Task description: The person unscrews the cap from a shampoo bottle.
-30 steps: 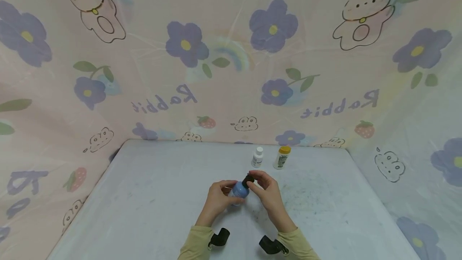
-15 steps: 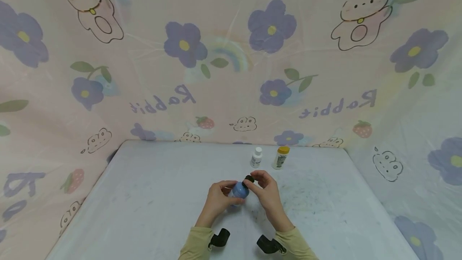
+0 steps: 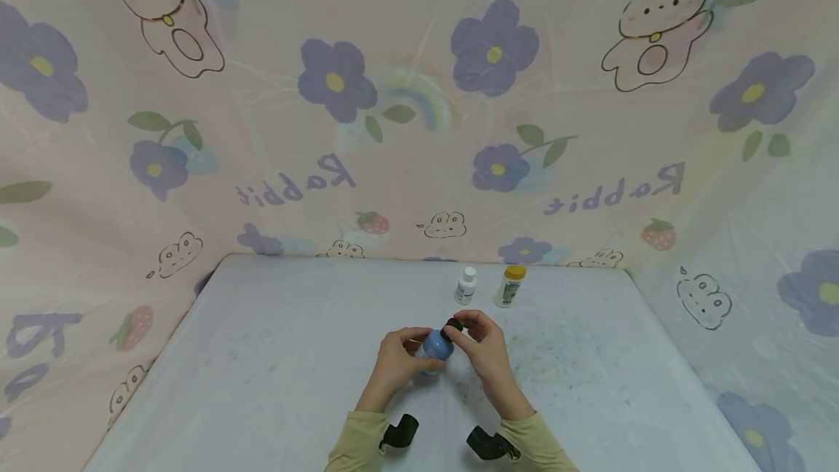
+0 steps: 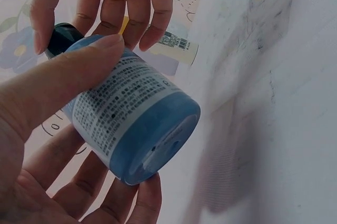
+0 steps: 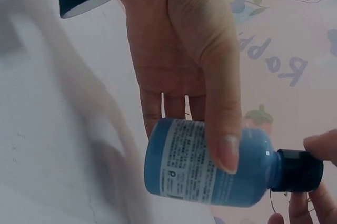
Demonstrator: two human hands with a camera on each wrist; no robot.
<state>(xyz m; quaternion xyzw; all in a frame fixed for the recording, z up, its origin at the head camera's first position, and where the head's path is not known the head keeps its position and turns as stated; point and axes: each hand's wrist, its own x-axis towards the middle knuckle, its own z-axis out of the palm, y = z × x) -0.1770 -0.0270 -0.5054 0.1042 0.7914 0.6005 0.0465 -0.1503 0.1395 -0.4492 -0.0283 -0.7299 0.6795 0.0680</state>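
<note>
A: Where is the blue bottle (image 5: 253,153) held?

B: Between the two hands, tilted, with its neck pointed toward the right hand (image 3: 483,348). Its underside is shown in the left wrist view, so it is judged to be lifted off the table (image 3: 295,341).

A: And how are the hands placed?

B: The bottle's body is gripped by the left hand (image 3: 395,357), with the thumb laid over its side. The black cap (image 5: 297,171) is pinched between the right hand's thumb and fingers.

A: Which step is in hand?

B: The cap is seated at the neck, so twisting it is probably the step. Whether it is being loosened or tightened cannot be made out.

A: What is called for next?

B: The body should be braced by the left hand while the cap is turned by the right. If it is gripped too lightly, the bottle could be spun along with the cap.

A: Is anything else touched?

B: No. A white bottle (image 3: 466,288) and a yellow-lidded tub (image 3: 509,288) are seen standing beyond the right hand.
</note>
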